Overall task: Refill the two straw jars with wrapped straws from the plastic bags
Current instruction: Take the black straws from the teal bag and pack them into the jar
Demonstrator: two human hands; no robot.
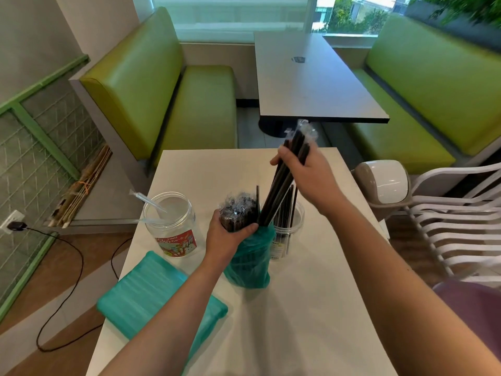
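Both arms are bare and reach forward from the bottom of the view, left one from lower left, right one from the lower right corner. Left hand (229, 234) is down low, fingers and thumb curled in a tight grip, back of the hand facing up. Right hand (301, 169) is raised higher and further out, wrist bent, thumb and fingers pinched together round what it holds, forearm angled up and to the left.

The green bag (248, 263) hides the lower straws; the right jar (287, 234) label is blurred.
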